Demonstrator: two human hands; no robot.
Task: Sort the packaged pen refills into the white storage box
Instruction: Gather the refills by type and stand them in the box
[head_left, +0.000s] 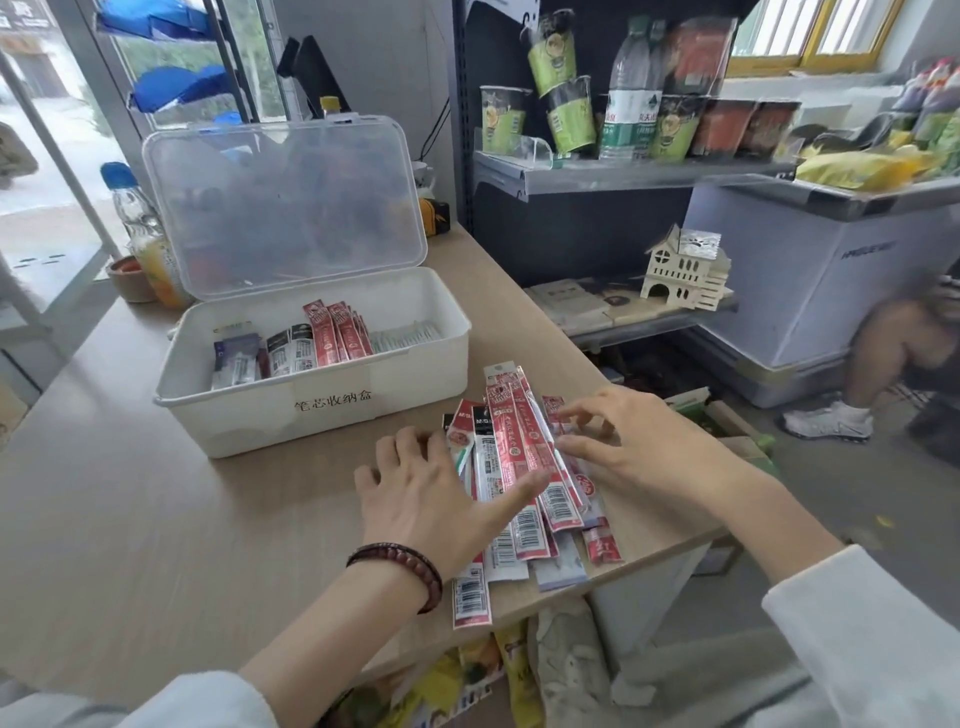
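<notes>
The wooden table (156, 519) carries everything. Its bare part is wide toward 9 o'clock, but its edge comes close at 3 and at 6 o'clock of the work.

The white storage box (322, 415) stands on the table with its clear lid (285, 208) raised behind it at 12 o'clock, so the opening is free from above. Inside, sorted refills (337, 338) stand in groups side by side, and there is free space at the right end.

The loose pile of packaged refills (524, 467) lies flat on the table at about 4 o'clock from the box, near to it but not touching. The long axis of the packets runs roughly from 12 to 6 o'clock, a little fanned.

The two hands are apart, one on each side of the pile. The left hand (431, 499) lies flat with spread fingers on the 9 o'clock side, its thumb across the packets; it holds nothing. The right hand (639, 441) touches the 3 o'clock side with loosely bent fingers, and it seems not closed on any packet.

I judge the left hand nearer to the box, which lies at 11 o'clock from it, over bare table.

The lowest packet (470, 597) reaches the 6 o'clock edge and could slip off.
</notes>
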